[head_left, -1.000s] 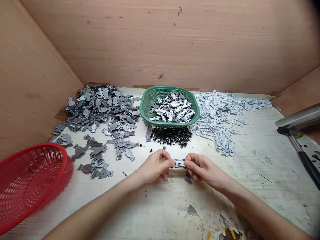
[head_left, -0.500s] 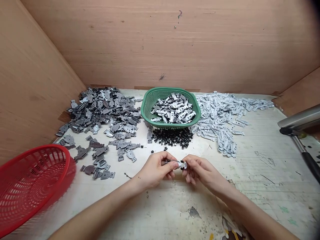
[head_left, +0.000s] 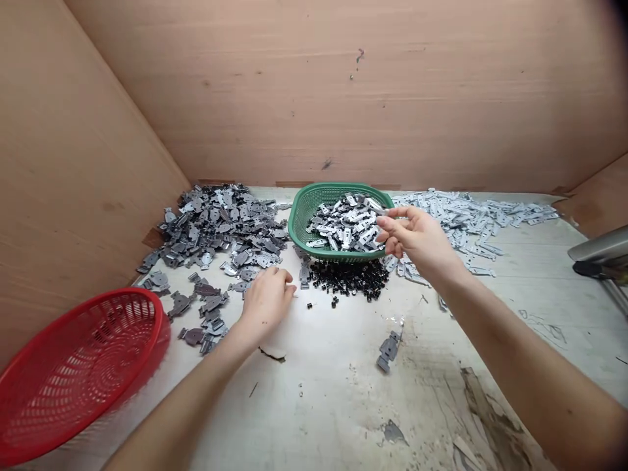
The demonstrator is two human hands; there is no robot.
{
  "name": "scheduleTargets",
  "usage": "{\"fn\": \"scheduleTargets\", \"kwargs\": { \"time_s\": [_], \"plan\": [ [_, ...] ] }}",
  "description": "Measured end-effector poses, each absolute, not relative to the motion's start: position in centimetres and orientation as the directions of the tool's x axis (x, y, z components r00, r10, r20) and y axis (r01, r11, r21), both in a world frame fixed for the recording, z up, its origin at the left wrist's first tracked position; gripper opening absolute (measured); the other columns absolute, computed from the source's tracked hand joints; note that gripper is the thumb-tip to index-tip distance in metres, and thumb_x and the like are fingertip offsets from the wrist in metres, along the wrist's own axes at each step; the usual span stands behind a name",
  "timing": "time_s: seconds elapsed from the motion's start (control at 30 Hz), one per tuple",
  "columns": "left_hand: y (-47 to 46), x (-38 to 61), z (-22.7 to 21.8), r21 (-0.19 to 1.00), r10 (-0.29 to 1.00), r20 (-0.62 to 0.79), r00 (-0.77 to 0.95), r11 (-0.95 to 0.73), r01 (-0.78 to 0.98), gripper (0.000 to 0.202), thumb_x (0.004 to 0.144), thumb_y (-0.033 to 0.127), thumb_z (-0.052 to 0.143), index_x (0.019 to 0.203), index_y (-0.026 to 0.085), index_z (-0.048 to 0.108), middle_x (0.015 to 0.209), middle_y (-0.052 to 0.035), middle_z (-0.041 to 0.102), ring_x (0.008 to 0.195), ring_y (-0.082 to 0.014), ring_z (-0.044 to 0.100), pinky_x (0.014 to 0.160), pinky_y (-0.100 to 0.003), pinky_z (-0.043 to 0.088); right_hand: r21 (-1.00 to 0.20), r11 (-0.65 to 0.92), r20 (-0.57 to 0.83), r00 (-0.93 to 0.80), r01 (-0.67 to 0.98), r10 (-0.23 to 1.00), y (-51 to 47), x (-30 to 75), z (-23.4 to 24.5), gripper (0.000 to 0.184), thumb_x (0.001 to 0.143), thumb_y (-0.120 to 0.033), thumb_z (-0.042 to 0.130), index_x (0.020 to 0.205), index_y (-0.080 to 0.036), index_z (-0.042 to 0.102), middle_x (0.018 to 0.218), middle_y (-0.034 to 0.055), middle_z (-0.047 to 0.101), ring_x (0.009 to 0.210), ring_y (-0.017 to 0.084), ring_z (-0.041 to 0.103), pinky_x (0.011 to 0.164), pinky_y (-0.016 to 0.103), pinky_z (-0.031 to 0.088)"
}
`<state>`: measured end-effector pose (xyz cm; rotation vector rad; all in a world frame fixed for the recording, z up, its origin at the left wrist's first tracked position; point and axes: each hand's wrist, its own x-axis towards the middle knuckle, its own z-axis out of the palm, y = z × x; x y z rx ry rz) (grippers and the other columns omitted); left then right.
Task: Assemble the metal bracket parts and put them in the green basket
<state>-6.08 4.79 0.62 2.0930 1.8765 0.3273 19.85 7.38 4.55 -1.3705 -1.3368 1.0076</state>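
Observation:
My right hand point(head_left: 412, 235) is over the right rim of the green basket point(head_left: 299, 239). Its thumb and fingers are pinched on a silvery metal clip point(head_left: 377, 207), partly hidden against the many similar clips point(head_left: 346, 226) in the basket. My left hand point(head_left: 267, 297) is low over the table beside the grey metal plates point(head_left: 240, 252), palm down. Its fingers are loosely bent and slightly apart, and I see nothing in them. A single grey plate point(head_left: 388, 351) lies on the table below my right forearm.
Small black parts point(head_left: 350, 278) are heaped before the green basket. White metal strips point(head_left: 471, 219) spread to the right. A red basket point(head_left: 159, 327) stands at the left. Wooden boards point(head_left: 314, 98) wall the table, and a metal bar with a lever point(head_left: 598, 252) juts in at right.
My hands have parted. The right has carried the metal clip up and forward to the green basket; the left has let go and moved left towards the grey plates. The view has shifted slightly.

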Motion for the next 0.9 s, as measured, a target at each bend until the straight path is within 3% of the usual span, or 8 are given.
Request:
{"fn": "scheduleTargets", "kwargs": {
  "time_s": [0.17,0.3,0.4,0.47,0.53,0.67,0.77,0.9],
  "plan": [
    [5.4,-7.2,1.1,0.064,0.989,-0.138,0.060,-0.052,0.997,0.024,0.080,0.030,0.050,0.094,0.015,0.064,0.100,-0.0119,0.059,0.100,-0.0293,0.051,0.076,-0.033,0.042,-0.840,0.130,0.078,-0.120,0.526,0.990,5.3,19.6,2.6,0.030,0.084,-0.044,0.056,0.098,-0.018,0.058,0.066,0.0018,0.061,0.053,0.013,0.055,0.047,0.025,0.044],
    [5.4,-8.1,2.1,-0.028,0.971,-0.221,0.087,-0.095,0.995,0.030,0.074,0.035,0.057,0.097,0.018,0.064,0.099,-0.0105,0.060,0.098,-0.0296,0.052,0.074,-0.033,0.042,-0.669,0.373,0.103,-0.416,0.643,0.903,2.5,18.4,-0.1,0.012,0.086,-0.026,0.053,0.080,-0.018,0.061,0.075,0.0034,0.062,0.061,0.014,0.057,0.053,0.025,0.044],
    [5.8,-8.9,2.3,-0.047,0.958,-0.260,0.123,-0.139,0.989,0.026,0.070,0.029,0.059,0.095,0.021,0.065,0.100,-0.0095,0.059,0.099,-0.0297,0.052,0.075,-0.033,0.041,-0.501,0.581,0.152,-0.595,0.642,0.789,2.4,15.7,-1.2,0.011,0.086,-0.017,0.052,0.085,-0.017,0.063,0.083,0.0046,0.061,0.069,0.013,0.057,0.059,0.024,0.045],
    [6.1,-9.4,2.0,-0.006,0.949,-0.275,0.155,-0.162,0.987,0.023,0.069,0.028,0.060,0.091,0.022,0.065,0.098,-0.0089,0.059,0.098,-0.0291,0.053,0.074,-0.033,0.041,-0.316,0.696,0.189,-0.675,0.645,0.713,3.1,12.9,-1.7,0.010,0.086,-0.018,0.053,0.089,-0.016,0.062,0.084,0.0055,0.060,0.071,0.015,0.056,0.059,0.025,0.044],
    [6.4,-9.6,1.6,0.046,0.944,-0.273,0.185,-0.179,0.983,0.020,0.069,0.027,0.060,0.087,0.021,0.064,0.095,-0.0086,0.059,0.096,-0.0280,0.053,0.074,-0.032,0.041,-0.234,0.733,0.208,-0.704,0.638,0.679,3.9,10.0,-2.2,0.009,0.084,-0.016,0.053,0.083,-0.014,0.061,0.082,0.0073,0.059,0.074,0.018,0.055,0.057,0.026,0.041],
    [6.6,-9.7,1.4,0.051,0.947,-0.251,0.199,-0.193,0.980,0.007,0.071,0.022,0.056,0.072,0.019,0.062,0.090,-0.0092,0.059,0.094,-0.0273,0.053,0.074,-0.032,0.040,-0.177,0.782,0.238,-0.746,0.597,0.623,4.7,5.9,-3.2,0.015,0.079,-0.002,0.048,0.077,-0.013,0.058,0.081,0.0090,0.060,0.072,0.019,0.053,0.055,0.027,0.038],
    [6.3,-8.8,1.9,0.083,0.962,-0.171,0.214,-0.203,0.976,0.013,0.079,0.022,0.047,0.075,0.019,0.059,0.090,-0.0091,0.059,0.092,-0.0263,0.053,0.074,-0.033,0.038,-0.190,0.766,0.260,-0.721,0.615,0.643,4.3,6.3,-3.3,0.016,0.076,0.000,0.047,0.078,-0.013,0.057,0.078,0.0080,0.059,0.067,0.018,0.052,0.054,0.026,0.036],
    [5.1,-6.7,2.0,0.483,0.963,-0.083,0.256,-0.186,0.855,0.020,0.087,0.031,0.036,0.086,0.020,0.053,0.076,-0.0025,0.059,0.071,-0.0178,0.053,0.064,-0.027,0.037,-0.271,0.670,0.284,-0.607,0.691,0.742,3.2,11.1,-2.2,0.012,0.077,-0.005,0.048,0.077,-0.014,0.055,0.070,0.0036,0.056,0.061,0.014,0.051,0.053,0.024,0.038]
  ]
}}
